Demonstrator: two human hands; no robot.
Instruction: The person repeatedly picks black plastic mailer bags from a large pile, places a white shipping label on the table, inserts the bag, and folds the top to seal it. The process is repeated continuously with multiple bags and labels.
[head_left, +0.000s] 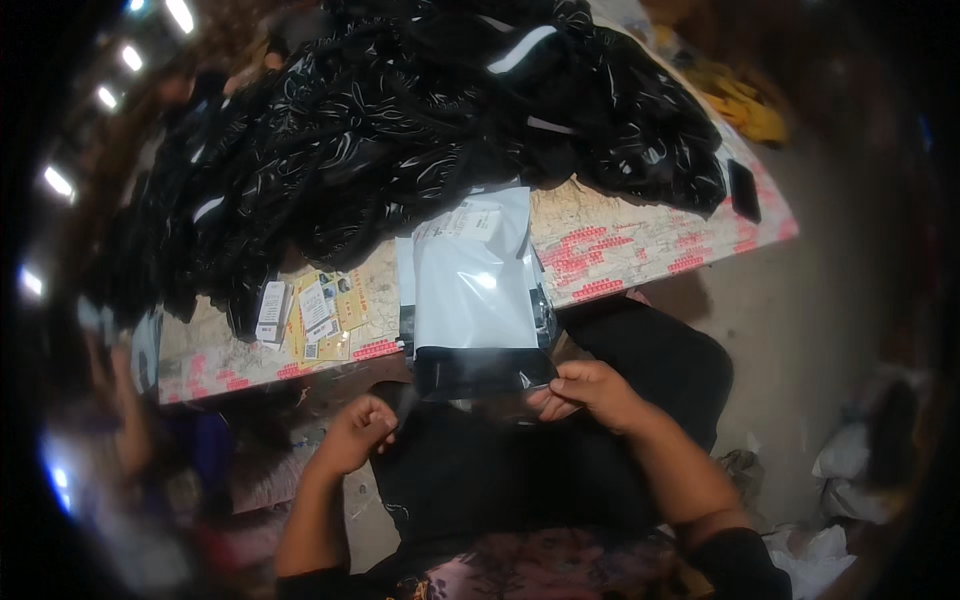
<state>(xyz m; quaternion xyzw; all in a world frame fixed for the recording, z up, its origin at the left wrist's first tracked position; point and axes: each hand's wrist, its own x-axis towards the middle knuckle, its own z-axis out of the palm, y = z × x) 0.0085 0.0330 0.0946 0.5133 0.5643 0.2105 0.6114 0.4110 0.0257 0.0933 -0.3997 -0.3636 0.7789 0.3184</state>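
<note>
Both hands pinch mailer flap | left hand [352, 432], right hand [588, 392] | mailer bag [475, 290]: glossy white, black flap, flat

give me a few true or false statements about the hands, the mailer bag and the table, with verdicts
1. The right hand pinches the dark lower edge of the grey mailer bag. True.
2. The left hand rests flat on the table. False: it is held below the table's near edge, closed near the bag's lower left corner.
3. A heap of black patterned garments lies on the far part of the table. True.
4. The mailer bag lies to the right of the black phone. False: the phone is far to the bag's right, near the table's right edge.
5. Small label sheets lie on the table to the left of the bag. True.
</note>
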